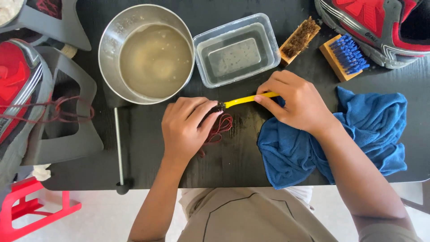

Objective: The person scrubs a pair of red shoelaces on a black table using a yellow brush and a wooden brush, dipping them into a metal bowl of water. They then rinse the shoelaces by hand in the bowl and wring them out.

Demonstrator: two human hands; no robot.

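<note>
My left hand [186, 127] presses a bundle of dark red shoelace [220, 127] flat against the black table [233, 157], fingers closed over most of it. My right hand [298, 105] grips a small brush with a yellow handle [246, 99]. Its dark bristle head touches the lace right at my left fingertips. My right wrist rests on a crumpled blue cloth [371, 130].
A steel bowl of cloudy water [148, 54] and a clear plastic tub of water [237, 49] stand behind my hands. A brown-bristle brush [300, 38], a blue-bristle brush [347, 54], a red and grey shoe [380, 27] lie back right. Another shoe [20, 89], insoles [62, 116] left.
</note>
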